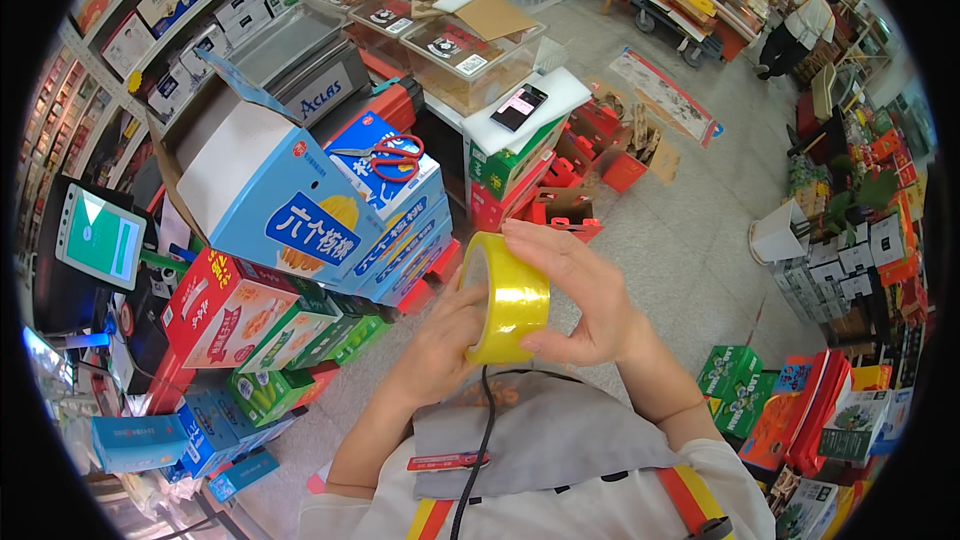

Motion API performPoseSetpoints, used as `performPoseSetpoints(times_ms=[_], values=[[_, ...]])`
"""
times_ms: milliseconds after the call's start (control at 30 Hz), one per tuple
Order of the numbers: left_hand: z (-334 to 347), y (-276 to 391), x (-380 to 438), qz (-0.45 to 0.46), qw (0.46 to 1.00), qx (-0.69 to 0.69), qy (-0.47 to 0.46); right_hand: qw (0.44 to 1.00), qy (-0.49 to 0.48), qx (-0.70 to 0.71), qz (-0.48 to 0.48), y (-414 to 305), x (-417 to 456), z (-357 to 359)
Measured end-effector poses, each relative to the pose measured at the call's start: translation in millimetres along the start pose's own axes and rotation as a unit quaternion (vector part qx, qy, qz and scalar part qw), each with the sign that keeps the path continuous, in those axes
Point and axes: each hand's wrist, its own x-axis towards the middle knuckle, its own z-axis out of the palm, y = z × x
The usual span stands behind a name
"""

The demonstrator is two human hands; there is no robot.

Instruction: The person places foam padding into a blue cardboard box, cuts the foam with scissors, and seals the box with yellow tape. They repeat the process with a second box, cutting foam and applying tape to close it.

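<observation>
A roll of yellow packing tape (517,307) is held up before my chest between both hands. My left hand (442,341) grips it from the left, with fingers reaching into the core. Thumb and fingers of my right hand (581,296) span the roll's outer face. Beyond and to the left, a large open blue carton (262,187) lies tilted on other boxes. Red-handled scissors (390,157) rest on a stack of blue drink cartons (409,229) beside it. A phone (519,106) lies on a white foam slab (559,101) on top of other boxes.
Red and green gift boxes (229,311) stand at the left, near a lit screen (101,236). Clear lidded bins (469,60) stand behind. Red cartons (562,210) sit on the floor ahead; more boxes (731,386) are at the right. A person (799,30) is in the far aisle.
</observation>
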Motion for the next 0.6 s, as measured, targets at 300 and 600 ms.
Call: performPoseSetpoints(times_ms=[300,600], values=[[1.0,6.2,-3.2,-0.002,0.997,0.061,0.039,0.997,0.028,-0.059,-0.038,-7.0,-5.3,14.2],[-13.4,1.8,-9.0,0.072,0.959,0.265,0.065,0.996,0.023,-0.015,0.089,-13.8,-2.8,1.0]])
